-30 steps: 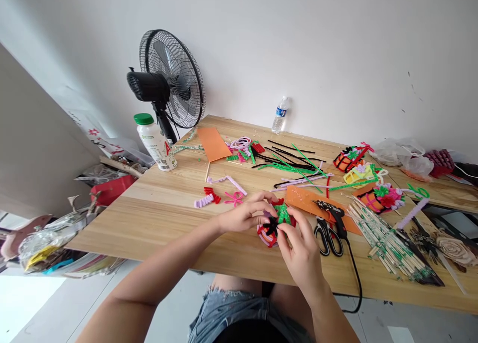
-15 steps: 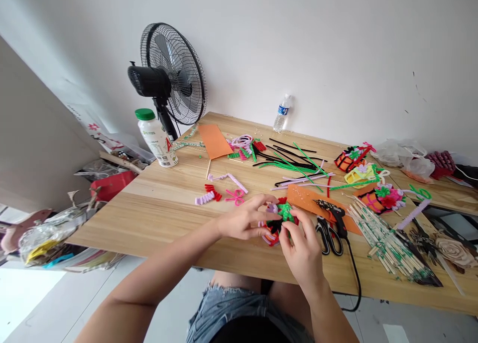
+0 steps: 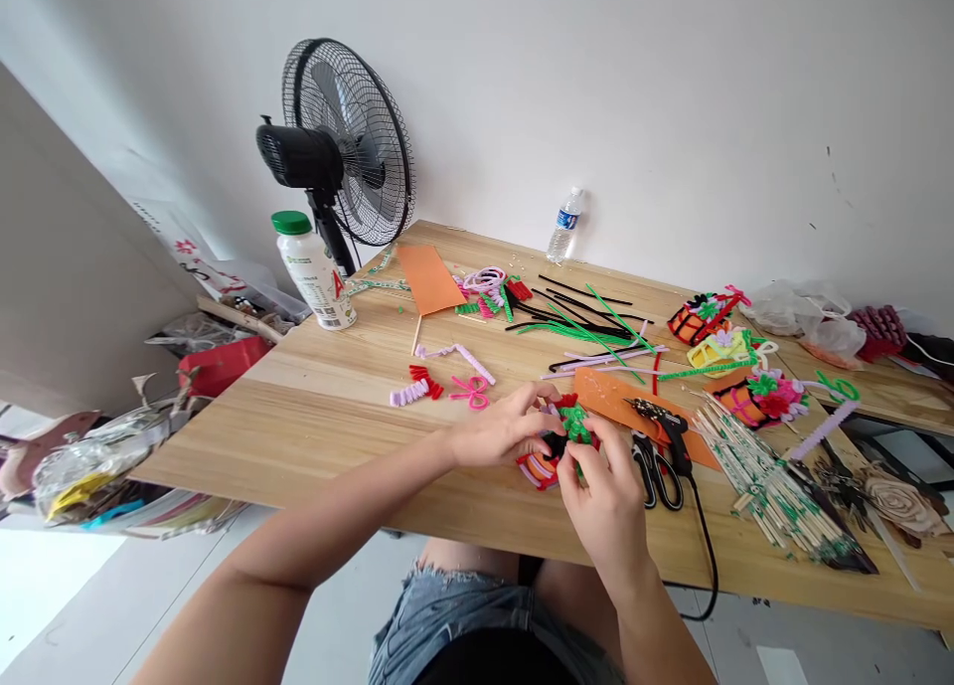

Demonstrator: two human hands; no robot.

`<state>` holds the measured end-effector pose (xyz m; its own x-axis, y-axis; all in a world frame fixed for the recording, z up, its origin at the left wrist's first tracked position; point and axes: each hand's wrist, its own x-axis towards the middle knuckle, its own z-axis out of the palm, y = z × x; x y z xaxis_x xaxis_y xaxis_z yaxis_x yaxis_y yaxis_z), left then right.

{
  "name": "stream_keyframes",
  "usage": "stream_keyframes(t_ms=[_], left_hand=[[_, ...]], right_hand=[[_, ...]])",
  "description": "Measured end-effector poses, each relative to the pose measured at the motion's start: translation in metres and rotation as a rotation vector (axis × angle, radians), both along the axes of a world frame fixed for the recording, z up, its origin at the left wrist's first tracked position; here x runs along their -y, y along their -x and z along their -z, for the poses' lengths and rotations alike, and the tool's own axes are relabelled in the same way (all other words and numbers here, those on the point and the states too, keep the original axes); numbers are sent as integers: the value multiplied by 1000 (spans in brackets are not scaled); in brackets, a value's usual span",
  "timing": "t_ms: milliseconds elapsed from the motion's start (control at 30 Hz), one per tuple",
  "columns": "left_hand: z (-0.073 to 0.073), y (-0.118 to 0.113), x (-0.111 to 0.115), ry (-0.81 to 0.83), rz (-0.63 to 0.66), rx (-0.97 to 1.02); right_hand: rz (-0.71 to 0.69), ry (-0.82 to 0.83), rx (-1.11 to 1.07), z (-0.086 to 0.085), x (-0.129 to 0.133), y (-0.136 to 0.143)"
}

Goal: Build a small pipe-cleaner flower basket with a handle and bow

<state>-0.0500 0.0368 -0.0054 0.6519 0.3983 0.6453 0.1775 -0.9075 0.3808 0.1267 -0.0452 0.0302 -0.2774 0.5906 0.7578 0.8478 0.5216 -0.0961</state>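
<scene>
Near the table's front edge, a small orange craft piece [image 3: 540, 469] with pipe-cleaner trim bears a green fuzzy flower [image 3: 576, 424], with red, purple and black bits around it. My left hand [image 3: 507, 428] grips the piece from the left, its curled fingers over the black part. From the right, my right hand [image 3: 605, 471] pinches at the flower's lower edge, thumb and fingertips close together. Fingers hide much of the piece. Just right of my right hand lie black-handled scissors [image 3: 657, 474] and a black glue gun [image 3: 675, 436] on an orange sheet [image 3: 607, 392].
Loose black pipe cleaners [image 3: 585, 307] lie mid-table. Finished-looking craft pieces [image 3: 747, 404] and a pile of wooden sticks [image 3: 782, 476] are at the right. A white bottle [image 3: 317, 277] stands at the left edge by a fan [image 3: 350, 143]; a clear bottle [image 3: 564, 226] stands at the back.
The left hand has shifted slightly right and its fingers have drawn in closer over the piece. The right hand has barely moved. The view has shifted slightly.
</scene>
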Motion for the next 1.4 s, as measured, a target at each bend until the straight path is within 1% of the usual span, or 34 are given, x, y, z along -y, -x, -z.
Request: stream_keyframes(t_ms=[200, 300, 533, 700, 833, 900, 1133, 1300, 1400], left_hand=[[-5, 2, 0, -148, -85, -196], [-6, 1, 0, -188, -96, -225], [0, 1, -4, -135, -56, -200], [1, 0, -5, -155, -31, -129], [1, -3, -4, -165, 1, -56], [2, -4, -2, -174, -5, -35], [4, -5, 4, -202, -93, -32], [3, -6, 5, -207, -94, -58], [4, -6, 5, -200, -87, -69]], right_hand=[[-7, 14, 16, 5, 3, -4], [-12, 18, 23, 5, 6, -5], [-47, 60, 65, 3, 10, -10], [-71, 116, 89, 1, 9, -14], [-91, 128, 75, 1, 8, -17], [-111, 139, 43, 1, 5, -19], [-217, 171, -64, 0, -8, -30], [-266, 222, -62, -1, -6, -34], [-275, 203, -75, 2, -5, -34]])
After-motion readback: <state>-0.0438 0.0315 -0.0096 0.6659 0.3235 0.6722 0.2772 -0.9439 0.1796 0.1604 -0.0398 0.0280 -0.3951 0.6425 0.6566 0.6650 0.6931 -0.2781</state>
